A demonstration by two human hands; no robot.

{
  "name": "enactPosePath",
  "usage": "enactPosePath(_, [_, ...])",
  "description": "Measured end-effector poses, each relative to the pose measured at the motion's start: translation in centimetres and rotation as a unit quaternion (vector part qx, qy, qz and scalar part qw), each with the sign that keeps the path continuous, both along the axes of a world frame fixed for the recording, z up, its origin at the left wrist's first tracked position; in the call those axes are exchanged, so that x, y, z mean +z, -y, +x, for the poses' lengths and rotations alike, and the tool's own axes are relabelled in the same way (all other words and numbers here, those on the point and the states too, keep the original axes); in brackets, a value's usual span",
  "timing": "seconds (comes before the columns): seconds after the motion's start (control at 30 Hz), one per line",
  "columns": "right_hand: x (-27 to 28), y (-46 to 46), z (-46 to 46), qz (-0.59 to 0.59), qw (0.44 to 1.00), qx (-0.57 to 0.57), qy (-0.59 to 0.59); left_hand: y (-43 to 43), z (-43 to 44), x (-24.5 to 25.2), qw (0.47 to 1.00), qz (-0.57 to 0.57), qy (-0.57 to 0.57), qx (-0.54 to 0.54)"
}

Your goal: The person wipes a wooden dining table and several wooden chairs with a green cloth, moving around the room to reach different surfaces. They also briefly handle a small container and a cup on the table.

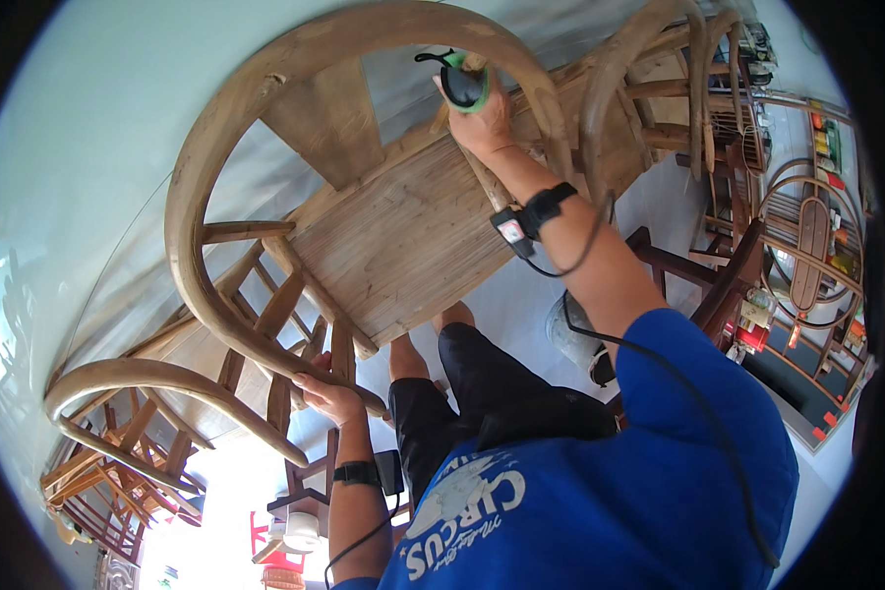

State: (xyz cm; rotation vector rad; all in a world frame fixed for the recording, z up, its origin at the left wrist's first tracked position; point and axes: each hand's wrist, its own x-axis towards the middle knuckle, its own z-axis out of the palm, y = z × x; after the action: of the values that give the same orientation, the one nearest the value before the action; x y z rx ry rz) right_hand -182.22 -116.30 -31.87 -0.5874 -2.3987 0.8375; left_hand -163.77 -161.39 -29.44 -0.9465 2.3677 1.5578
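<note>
Before me stands a curved wooden armchair whose thick bent top rail (192,177) sweeps around into the arms. Its plank seat (405,236) and flat back splat (328,122) are bare wood. My right hand (483,118) grips a small green-and-black hand tool (463,87) with a black loop, up near the far-right inner side of the rail. Its working side is hidden, so I cannot tell whether it touches the wood. My left hand (332,394) holds the near-left arm close to its rounded end, fingers wrapped around it.
Similar wooden chairs stand at left (169,380) and right (597,96), close to this one. A grey bucket (571,332) sits on the floor beside my leg. Dark wooden furniture (737,273) is at right; a white tub (302,531) is below left. Cables run along both my arms.
</note>
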Motion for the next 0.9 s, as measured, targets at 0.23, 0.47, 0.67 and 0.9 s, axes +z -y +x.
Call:
enactPosePath(0.23, [-7.5,0.5,5.8,0.064,0.909,0.179,0.371,0.1,-0.3,0.0,0.999,-0.029,-0.004,-0.02])
enactPosePath(0.47, [10.7,-0.1,8.8,0.287,0.843,0.325,0.319,-0.1,-0.3,0.8,0.997,-0.06,0.01,-0.039])
enactPosePath(0.67, [13.5,-2.7,8.6,0.618,0.363,0.473,0.512,-0.4,-0.6,1.5,0.997,-0.066,0.02,-0.037])
enactPosePath(0.9, [-3.5,-3.7,9.2,0.583,0.453,0.426,0.523,-1.1,-0.7,2.0,0.996,-0.08,-0.033,-0.023])
